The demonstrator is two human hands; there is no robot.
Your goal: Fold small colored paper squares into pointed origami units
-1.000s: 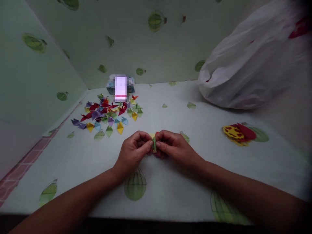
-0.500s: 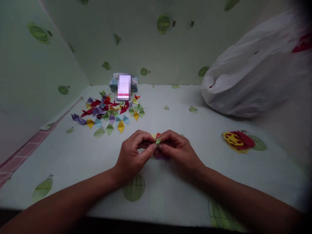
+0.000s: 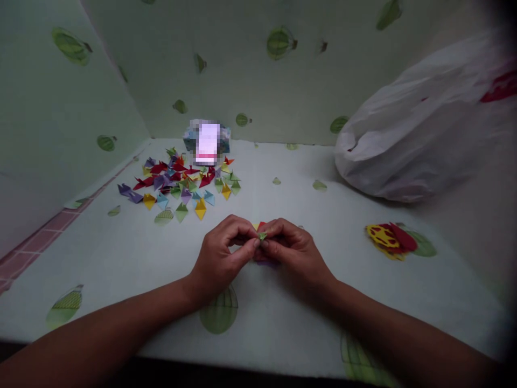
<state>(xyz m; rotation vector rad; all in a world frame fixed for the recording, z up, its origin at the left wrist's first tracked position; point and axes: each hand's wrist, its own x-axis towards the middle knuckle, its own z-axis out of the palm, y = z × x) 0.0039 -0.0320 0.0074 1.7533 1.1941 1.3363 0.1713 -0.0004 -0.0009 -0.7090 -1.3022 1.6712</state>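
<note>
My left hand [image 3: 222,253] and my right hand [image 3: 291,248] meet at the middle of the table, fingertips pinched together on a small folded green paper piece [image 3: 262,235]. Only a corner of the green piece shows between the thumbs. Scraps of yellow and red paper [image 3: 259,225] peek out just behind the fingers, and something purple lies under my right hand. Both hands rest low over the pale cloth with green balloon prints [image 3: 283,318].
A pile of several coloured folded paper triangles [image 3: 181,186] lies at the back left, in front of a small blurred box [image 3: 207,141]. A white plastic bag [image 3: 424,134] fills the back right. A red and yellow paper shape [image 3: 390,237] lies at the right.
The green piece has been folded down from an upright strip to a small corner between my fingertips. My hands stay in place; the view has shifted slightly.
</note>
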